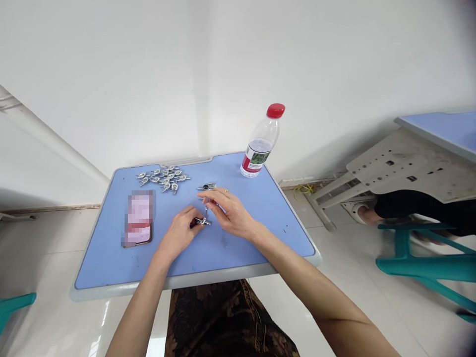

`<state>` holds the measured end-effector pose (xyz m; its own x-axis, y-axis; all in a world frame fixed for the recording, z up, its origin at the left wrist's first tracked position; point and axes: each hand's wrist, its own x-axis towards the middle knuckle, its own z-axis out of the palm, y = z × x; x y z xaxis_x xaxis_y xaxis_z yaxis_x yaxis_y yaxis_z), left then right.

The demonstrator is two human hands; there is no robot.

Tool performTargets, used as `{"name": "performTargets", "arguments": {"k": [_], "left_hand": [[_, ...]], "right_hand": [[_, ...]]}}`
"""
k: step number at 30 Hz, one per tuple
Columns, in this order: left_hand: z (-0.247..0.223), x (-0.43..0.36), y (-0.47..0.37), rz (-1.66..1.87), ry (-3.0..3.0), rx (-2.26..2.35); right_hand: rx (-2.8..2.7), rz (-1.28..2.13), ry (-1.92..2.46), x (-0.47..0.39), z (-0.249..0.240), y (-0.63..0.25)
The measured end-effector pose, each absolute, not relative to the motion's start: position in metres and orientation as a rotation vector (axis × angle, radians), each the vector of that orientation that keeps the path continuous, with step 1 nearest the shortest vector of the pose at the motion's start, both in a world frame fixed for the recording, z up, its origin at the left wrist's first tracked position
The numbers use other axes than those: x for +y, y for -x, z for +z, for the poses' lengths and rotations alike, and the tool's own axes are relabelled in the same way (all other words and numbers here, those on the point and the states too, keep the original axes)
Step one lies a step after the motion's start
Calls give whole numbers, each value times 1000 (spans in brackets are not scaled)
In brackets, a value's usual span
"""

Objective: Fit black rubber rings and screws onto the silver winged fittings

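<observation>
My left hand (183, 229) rests on the blue tabletop, its fingers closed round a small silvery metal fitting (203, 221) with a loop and a short pin-like end. Just to the right, my right hand (228, 210) is pinched over the same fitting. Between its thumb and fingertips is a thin, upright metal piece (207, 210), too small to name; whether it is joined to the fitting I cannot tell. Beyond my right fingertips lies another metal piece with a black round part (207, 187). A pile of similar silvery fittings (169, 177) is spread at the back left.
A phone (139, 218) with a blurred screen lies left of my left hand. At the back right corner stands a water bottle (260, 144) with a red cap. A white wall (148, 89) borders the table's back. To the right are another desk, a green stool (424, 265) and a person's leg.
</observation>
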<state>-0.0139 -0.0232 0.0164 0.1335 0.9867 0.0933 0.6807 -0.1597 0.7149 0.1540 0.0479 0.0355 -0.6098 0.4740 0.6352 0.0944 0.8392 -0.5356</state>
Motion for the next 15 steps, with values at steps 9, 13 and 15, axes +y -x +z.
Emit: {"name": "performTargets", "arguments": {"k": [9,13,15], "left_hand": [[19,-23,13,760,-1914,1598],[19,-23,13,765,-1911,1594],[19,-23,13,767,-1917,1599]], "right_hand": [[-2244,578,407,46,32,-152],[-2248,580,405,47,32,-152],[-2249,581,401,47,32,-152]]}}
